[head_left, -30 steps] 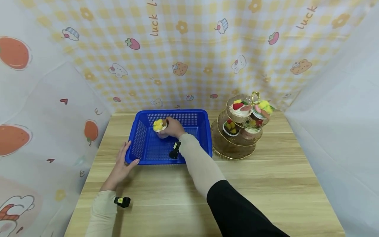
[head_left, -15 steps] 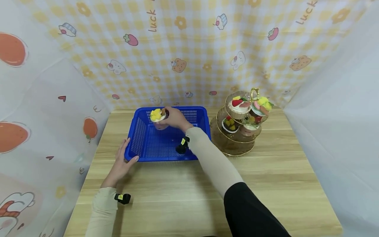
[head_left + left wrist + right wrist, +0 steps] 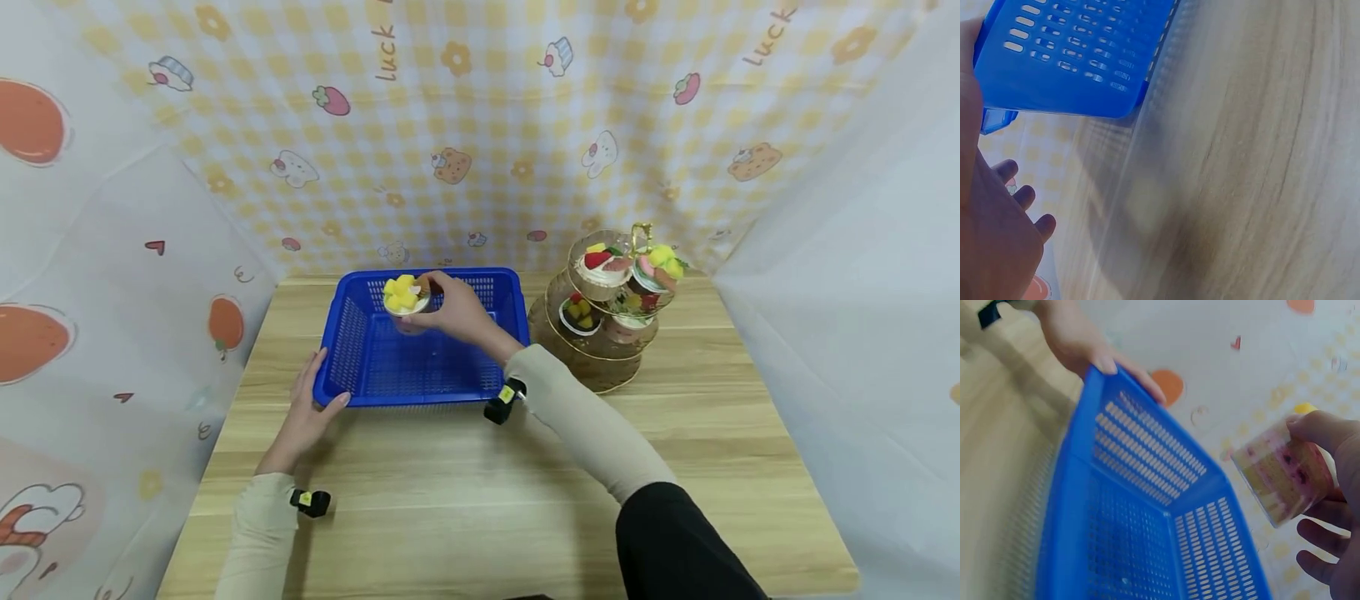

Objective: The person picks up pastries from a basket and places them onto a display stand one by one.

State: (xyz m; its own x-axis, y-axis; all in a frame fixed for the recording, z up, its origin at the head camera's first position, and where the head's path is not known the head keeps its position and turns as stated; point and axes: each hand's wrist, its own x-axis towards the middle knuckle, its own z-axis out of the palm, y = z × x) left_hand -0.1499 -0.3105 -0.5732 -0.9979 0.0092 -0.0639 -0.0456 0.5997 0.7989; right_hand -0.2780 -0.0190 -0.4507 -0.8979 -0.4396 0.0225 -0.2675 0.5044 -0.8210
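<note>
In the head view, my right hand (image 3: 457, 312) pinches a clear cup of layered cake (image 3: 406, 295) between thumb and fingers, above the back left of a blue plastic basket (image 3: 420, 402). Yellow cubes and white cream top the cake cup. The right wrist view shows its pink and tan layers (image 3: 1288, 469) through the wall, held apart from the basket. My left hand (image 3: 303, 425) touches the basket's front left corner, fingers along the left side and thumb at the front rim. Several fingers (image 3: 1025, 197) extend free below the rim in the left wrist view.
A gold-rimmed tiered stand (image 3: 592, 371) stands right of the basket. Several dessert cups sit on it, one topped with a strawberry (image 3: 600, 275). A wooden table (image 3: 450, 508) lies beneath, with printed cloth (image 3: 487, 125) hanging behind and at the sides.
My right hand has raised the cake cup from inside the basket, then shifted it slightly right. The right wrist has swung right and nearer. The left hand stays at the basket's corner.
</note>
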